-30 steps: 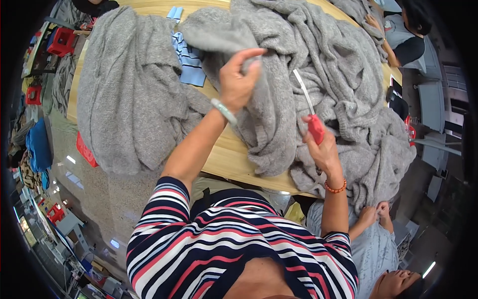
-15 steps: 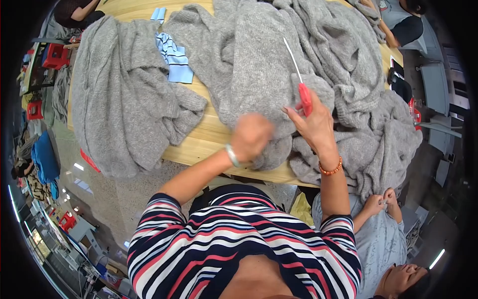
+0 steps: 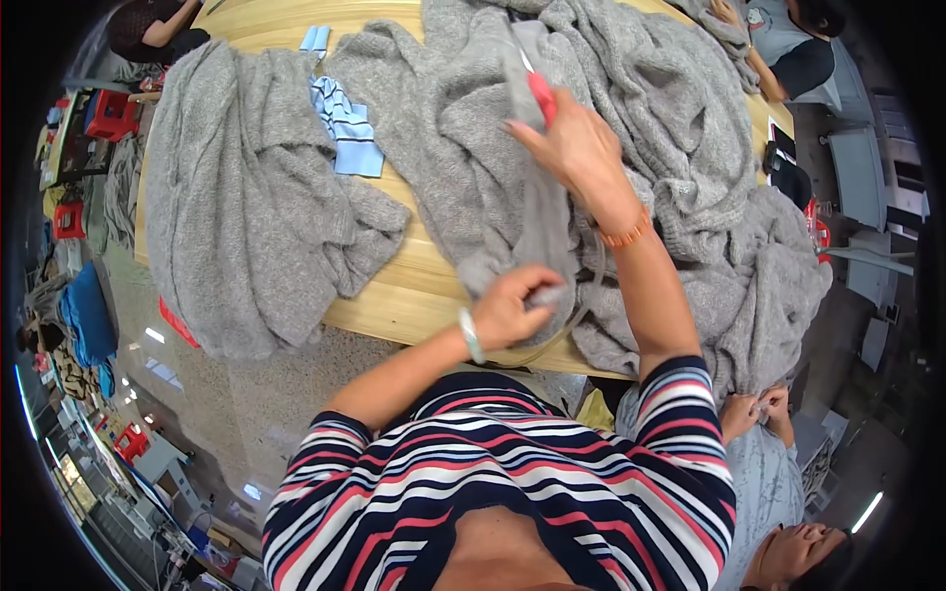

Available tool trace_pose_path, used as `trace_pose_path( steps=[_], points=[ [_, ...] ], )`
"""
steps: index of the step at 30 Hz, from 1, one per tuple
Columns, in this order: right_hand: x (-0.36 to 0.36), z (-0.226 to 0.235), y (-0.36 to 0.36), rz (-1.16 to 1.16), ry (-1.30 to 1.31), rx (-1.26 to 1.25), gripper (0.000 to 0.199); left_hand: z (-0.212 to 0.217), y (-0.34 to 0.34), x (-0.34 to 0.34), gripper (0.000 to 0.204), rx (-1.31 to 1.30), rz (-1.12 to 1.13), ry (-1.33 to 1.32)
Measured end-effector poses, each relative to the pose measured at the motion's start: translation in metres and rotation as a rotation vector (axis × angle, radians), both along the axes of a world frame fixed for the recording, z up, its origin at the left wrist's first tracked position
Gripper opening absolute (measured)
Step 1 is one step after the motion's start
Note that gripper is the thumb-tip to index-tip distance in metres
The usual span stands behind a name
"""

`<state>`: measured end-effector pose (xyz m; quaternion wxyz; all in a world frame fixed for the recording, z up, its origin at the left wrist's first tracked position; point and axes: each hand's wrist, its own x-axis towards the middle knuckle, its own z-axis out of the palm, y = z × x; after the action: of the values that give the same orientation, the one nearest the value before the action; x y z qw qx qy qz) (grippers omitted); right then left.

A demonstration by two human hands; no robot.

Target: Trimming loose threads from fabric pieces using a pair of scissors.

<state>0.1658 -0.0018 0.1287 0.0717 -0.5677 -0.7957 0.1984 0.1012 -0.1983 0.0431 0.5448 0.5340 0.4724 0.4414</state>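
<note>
My left hand (image 3: 514, 307) pinches the near edge of a grey knitted garment (image 3: 473, 167) at the front edge of the wooden table (image 3: 394, 295). My right hand (image 3: 572, 148) is further out over the same garment, holding red-handled scissors (image 3: 540, 91) whose blade points away, and it also grips a fold of the grey knit. The strip of fabric is stretched between both hands.
Another grey knit pile (image 3: 246, 197) lies at the left of the table, and more grey knits (image 3: 709, 197) are heaped at the right. Blue striped fabric pieces (image 3: 347, 123) lie between them. A seated person (image 3: 769, 463) is at lower right; others sit at the far corners.
My right hand with the scissors has moved away from me, up the garment. My left hand came down from the far side to the table's near edge and took hold of the fabric's end.
</note>
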Motion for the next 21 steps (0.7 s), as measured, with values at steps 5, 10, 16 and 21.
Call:
trace_pose_path(
  steps=[5, 10, 16, 21],
  points=[
    [-0.004, -0.072, 0.062, -0.031, -0.109, -0.056, 0.045, -0.029, -0.008, 0.032, 0.024, -0.053, -0.088, 0.064],
    [0.073, -0.070, 0.077, -0.297, -0.152, -0.076, 0.036, -0.069, -0.017, 0.000, 0.023, -0.194, -0.047, -0.025],
    [0.159, -0.072, 0.048, -0.341, 0.113, -0.098, 0.034, -0.066, 0.003, 0.005, 0.027, -0.267, -0.089, -0.055],
    [0.164, -0.032, -0.038, -0.337, 0.376, -0.175, 0.038, -0.075, 0.019, 0.015, 0.028, -0.334, -0.039, -0.245]
  ],
)
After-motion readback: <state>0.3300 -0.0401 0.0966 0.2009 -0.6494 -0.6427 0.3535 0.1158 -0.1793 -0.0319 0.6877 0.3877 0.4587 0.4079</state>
